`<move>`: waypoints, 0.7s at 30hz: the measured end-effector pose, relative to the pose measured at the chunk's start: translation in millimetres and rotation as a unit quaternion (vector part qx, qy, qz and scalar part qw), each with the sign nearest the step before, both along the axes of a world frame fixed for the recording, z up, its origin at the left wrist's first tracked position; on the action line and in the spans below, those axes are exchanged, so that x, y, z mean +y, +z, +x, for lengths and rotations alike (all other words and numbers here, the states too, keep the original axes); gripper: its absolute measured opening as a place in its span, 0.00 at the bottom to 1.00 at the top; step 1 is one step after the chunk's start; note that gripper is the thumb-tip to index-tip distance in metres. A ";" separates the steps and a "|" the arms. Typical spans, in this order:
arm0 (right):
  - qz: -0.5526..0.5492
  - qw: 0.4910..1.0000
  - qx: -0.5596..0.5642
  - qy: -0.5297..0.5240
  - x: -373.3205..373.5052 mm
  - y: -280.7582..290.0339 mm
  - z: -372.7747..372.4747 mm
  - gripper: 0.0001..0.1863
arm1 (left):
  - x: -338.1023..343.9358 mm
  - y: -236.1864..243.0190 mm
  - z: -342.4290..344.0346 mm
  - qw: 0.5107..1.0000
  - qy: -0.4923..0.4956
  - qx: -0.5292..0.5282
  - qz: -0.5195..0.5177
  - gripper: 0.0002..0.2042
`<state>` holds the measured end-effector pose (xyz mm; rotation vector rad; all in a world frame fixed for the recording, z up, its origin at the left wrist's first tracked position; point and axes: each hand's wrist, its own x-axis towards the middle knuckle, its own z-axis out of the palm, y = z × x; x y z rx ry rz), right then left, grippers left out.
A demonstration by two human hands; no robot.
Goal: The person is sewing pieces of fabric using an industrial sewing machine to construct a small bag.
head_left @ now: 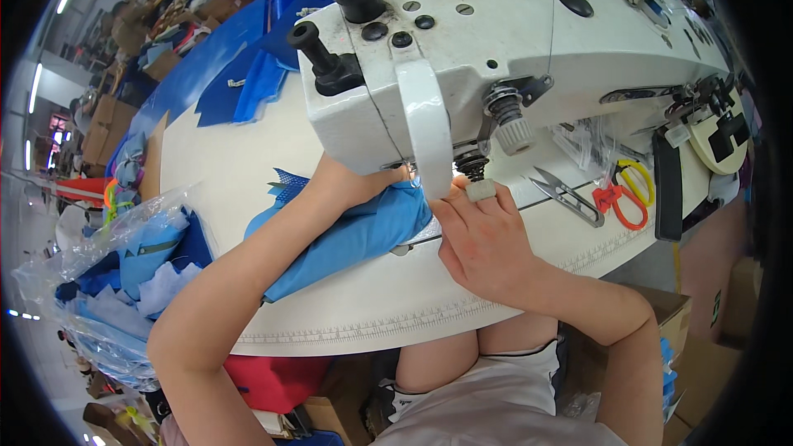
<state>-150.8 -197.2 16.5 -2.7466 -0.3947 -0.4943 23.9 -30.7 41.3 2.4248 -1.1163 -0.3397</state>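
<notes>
A white sewing machine (496,16) stands over a pale worktable. Under its head lies a folded piece of blue cloth (355,231), with dark blue mesh (289,187) at its far left end. My left hand (357,182) is closed on the cloth's far side, beside the needle area; its fingertips are partly hidden by the machine head. My right hand (489,239) is at the cloth's right end, fingers bent and pressed together beside the needle area. A white lever (424,128) and a knob (481,190) cover its fingertips, so what they pinch is hidden.
Thread snips (570,198) and scissors with red and yellow handles (621,198) lie to the right of my right hand. A printed ruler (429,314) follows the table's front edge. At left, a clear plastic bag (99,314) holds blue cloth pieces. Blue sheets (239,87) lie at the far left.
</notes>
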 end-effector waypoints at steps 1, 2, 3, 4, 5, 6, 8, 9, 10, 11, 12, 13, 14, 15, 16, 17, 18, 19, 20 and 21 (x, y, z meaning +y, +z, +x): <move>0.005 1.000 0.002 0.000 0.2 0.8 0.5 0.30 | 1.2 -4.4 2.0 1.000 -0.001 -0.001 -0.008 0.16; 0.010 1.000 0.005 -0.001 0.7 1.5 0.9 0.30 | 2.4 -10.6 4.6 1.000 0.000 -0.001 -0.009 0.16; 0.010 1.000 0.004 0.001 1.0 1.4 1.1 0.30 | 3.1 -16.6 7.3 1.000 -0.004 -0.008 -0.009 0.17; 0.006 1.000 0.006 0.002 1.1 1.2 1.2 0.30 | 5.3 -22.1 9.7 1.000 -0.008 -0.015 -0.009 0.17; 0.002 1.000 0.008 0.002 0.7 0.7 0.9 0.30 | 4.8 -21.4 9.8 1.000 -0.008 -0.015 -0.009 0.17; 0.002 1.000 0.008 0.002 0.6 0.8 0.8 0.30 | 4.9 -20.5 10.1 1.000 -0.010 -0.014 -0.010 0.17; -0.003 1.000 0.014 -0.001 0.1 1.0 0.3 0.30 | 2.9 -15.1 9.2 1.000 -0.013 -0.012 -0.011 0.17; -0.004 1.000 0.015 -0.002 -0.5 0.5 -0.1 0.30 | 0.3 -8.7 7.8 1.000 -0.019 -0.022 0.008 0.17; -0.004 1.000 0.015 -0.002 -1.1 0.0 -0.5 0.31 | -2.0 -5.9 7.6 0.999 -0.026 -0.032 0.026 0.17; -0.002 1.000 0.014 0.001 -0.3 -0.1 -0.5 0.31 | 1.9 -11.0 10.2 0.999 -0.023 -0.032 0.028 0.17; -0.002 1.000 0.014 0.003 0.5 -0.1 -0.8 0.31 | 6.3 -17.9 14.0 0.999 -0.037 -0.034 0.016 0.17; -0.003 1.000 0.009 0.010 1.4 -0.5 -1.1 0.31 | 11.0 -24.9 16.8 0.998 -0.052 -0.036 0.005 0.17; -0.005 1.000 0.006 0.012 0.0 -1.9 -1.2 0.31 | 7.3 -16.9 14.2 0.998 -0.055 -0.035 0.004 0.17; -0.006 1.000 0.007 0.008 -0.9 -2.2 -1.8 0.31 | 3.4 0.8 8.0 0.996 -0.066 -0.042 0.030 0.17; -0.007 1.000 0.011 0.005 -1.8 -2.4 -2.2 0.31 | 0.2 9.9 4.9 0.994 -0.077 -0.049 0.056 0.17; -0.007 1.000 0.013 0.005 -1.4 -2.0 -2.0 0.30 | 0.9 9.9 5.0 0.994 -0.076 -0.050 0.057 0.17; -0.007 1.000 0.012 0.005 -1.1 -1.7 -2.0 0.30 | 1.6 8.6 5.5 0.995 -0.073 -0.046 0.053 0.17; -0.008 1.000 0.011 0.006 -1.0 -1.4 -2.1 0.30 | 2.2 6.4 6.2 0.995 -0.070 -0.042 0.050 0.17; -0.010 1.000 0.009 0.008 -0.9 -0.8 -1.7 0.30 | 2.6 -3.0 9.5 0.995 -0.069 -0.043 0.049 0.17; -0.010 1.000 0.008 0.009 -0.6 -0.4 -1.4 0.30 | 1.1 -14.8 14.1 0.997 -0.055 -0.033 0.039 0.18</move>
